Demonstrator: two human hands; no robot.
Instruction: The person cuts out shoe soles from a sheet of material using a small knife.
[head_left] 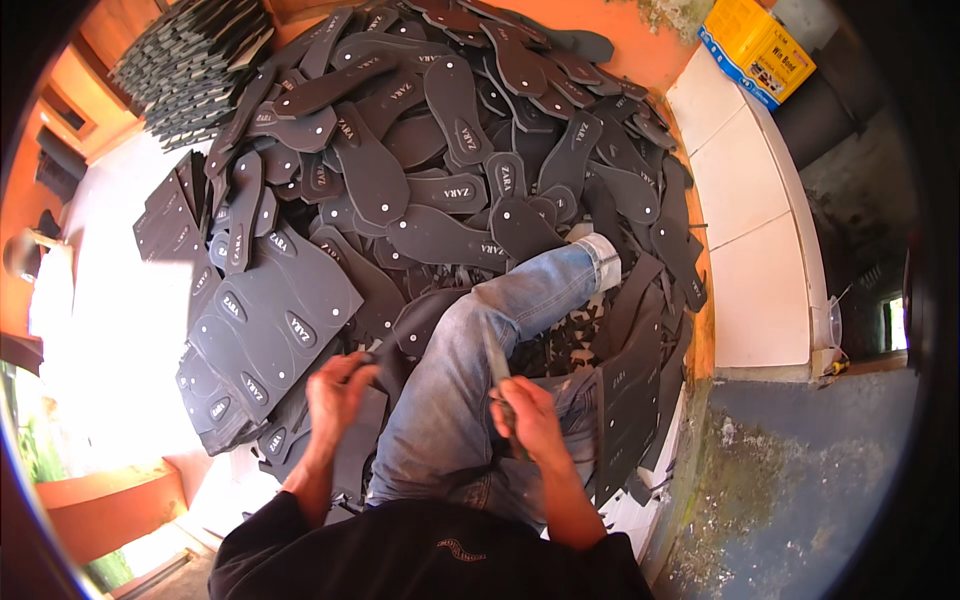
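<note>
A knife (498,362) stood out from my right grip (532,415), its handle wrapped in closed fingers, its bare blade above my jeans (425,410), where one bent leg reached toward a heap of dark soles (452,105). My left grip (338,395) hung on the other side of that leg, fingers bent and partly apart; whether they pinched the dark scrap at their tips, I could not tell. Sheets (278,280) printed with sole outlines lay stacked just beyond it

The danger, as I judged it, lay in how near the blade was to the leg: a slip, or a stroke pulled too hard, could have driven the edge through the cloth. My left fingers, too, might have been nicked had they strayed into its path. The soles overlapped loosely, and a shift of my leg might have set some sliding and jolted my aim

The knife pointed away from my body, toward the heap, its tip leaning slightly left; its long axis ran from my lap outward, at a slant across the jeans. Whether the blade touched them, I could not tell
</note>
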